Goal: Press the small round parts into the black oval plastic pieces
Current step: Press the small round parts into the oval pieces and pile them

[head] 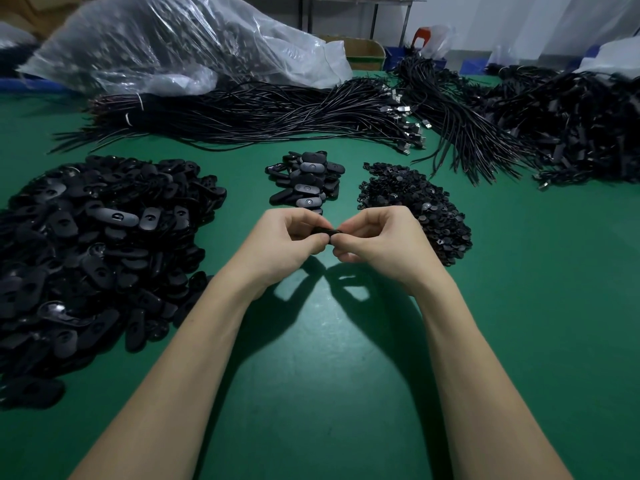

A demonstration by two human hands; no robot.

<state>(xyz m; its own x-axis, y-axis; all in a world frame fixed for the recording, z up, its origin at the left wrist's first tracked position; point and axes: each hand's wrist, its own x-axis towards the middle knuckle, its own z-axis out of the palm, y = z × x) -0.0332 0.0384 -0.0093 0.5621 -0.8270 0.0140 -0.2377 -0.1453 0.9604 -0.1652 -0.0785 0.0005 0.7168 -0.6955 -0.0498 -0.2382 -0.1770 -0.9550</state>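
At frame centre above the green tabletop (346, 375), left hand (284, 242) and right hand (377, 242) with curled fingers (341, 225) pinching one black oval plastic piece (325, 232), heap of small round black parts (419, 206) just right

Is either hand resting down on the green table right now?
No: the left hand and the right hand are both raised above the green table, pinching one black oval piece between them, with their shadows cast below.

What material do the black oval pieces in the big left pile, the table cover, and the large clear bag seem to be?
Black oval pieces: apparently moulded plastic, matte with soft grey sheen.
Green table cover: smooth and faintly glossy, perhaps a rubber or vinyl mat.
Large clear bag: thin plastic film, crinkled with bright glare.
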